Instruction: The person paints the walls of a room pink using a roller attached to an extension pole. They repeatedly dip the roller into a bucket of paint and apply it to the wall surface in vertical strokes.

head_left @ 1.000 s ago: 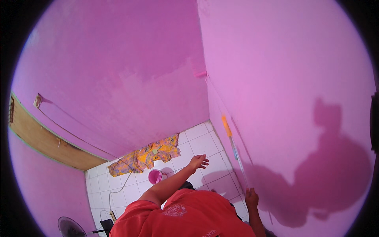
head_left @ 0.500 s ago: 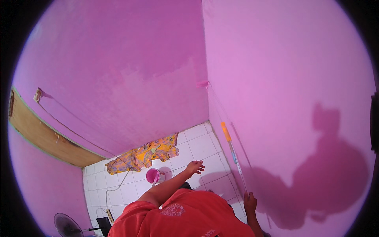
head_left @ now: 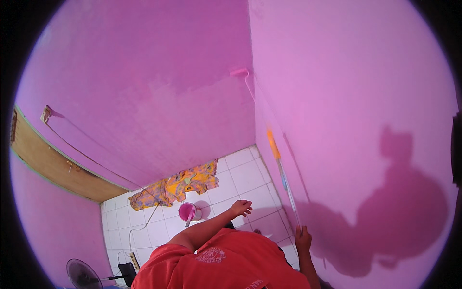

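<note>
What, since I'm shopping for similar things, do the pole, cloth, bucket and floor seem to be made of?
Pole: probably smooth metal, given its thin, silvery look, though plastic is possible.
Cloth: soft matte fabric, by its crumpled folds.
Bucket: likely smooth plastic; its pale wall and round rim suggest this.
Floor: probably ceramic tile, by the pale squares and joint lines.

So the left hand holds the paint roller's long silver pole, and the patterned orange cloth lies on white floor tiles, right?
No: the head view shows the right hand holding the long silver pole; the patterned orange cloth does lie on white floor tiles.
</note>
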`<state>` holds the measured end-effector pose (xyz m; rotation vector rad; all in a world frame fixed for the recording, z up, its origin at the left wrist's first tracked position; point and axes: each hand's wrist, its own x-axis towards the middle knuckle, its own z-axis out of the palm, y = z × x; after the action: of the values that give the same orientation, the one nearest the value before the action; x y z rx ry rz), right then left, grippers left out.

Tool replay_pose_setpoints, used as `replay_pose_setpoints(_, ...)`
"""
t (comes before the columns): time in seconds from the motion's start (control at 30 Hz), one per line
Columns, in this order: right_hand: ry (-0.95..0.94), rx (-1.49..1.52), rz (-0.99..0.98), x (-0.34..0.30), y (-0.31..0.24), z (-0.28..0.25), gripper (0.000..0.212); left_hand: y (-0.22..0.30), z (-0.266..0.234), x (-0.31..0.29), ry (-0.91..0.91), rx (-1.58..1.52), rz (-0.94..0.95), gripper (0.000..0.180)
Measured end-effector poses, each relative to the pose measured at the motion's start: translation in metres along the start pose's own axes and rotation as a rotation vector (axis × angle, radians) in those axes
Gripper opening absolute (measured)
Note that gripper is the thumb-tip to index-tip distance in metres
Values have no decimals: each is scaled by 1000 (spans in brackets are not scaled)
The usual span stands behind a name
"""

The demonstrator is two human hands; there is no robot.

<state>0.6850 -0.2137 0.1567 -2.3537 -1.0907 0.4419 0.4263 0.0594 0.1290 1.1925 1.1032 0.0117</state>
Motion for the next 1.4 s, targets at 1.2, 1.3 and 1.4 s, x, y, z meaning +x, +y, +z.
replay_pose_setpoints(1.2, -21, -45, 21, -41, 27, 50, 39, -60, -28, -24, 92, 124, -85, 48)
replay_pose_setpoints(1.3, 105, 5, -67, -47, 22, 42, 35, -63, -30, -27, 105, 148, -66, 47)
replay_pose_setpoints(1.4, 48, 134, -75, -49, 14, 28, 30, -68, -31, -32, 104, 137, -53, 47)
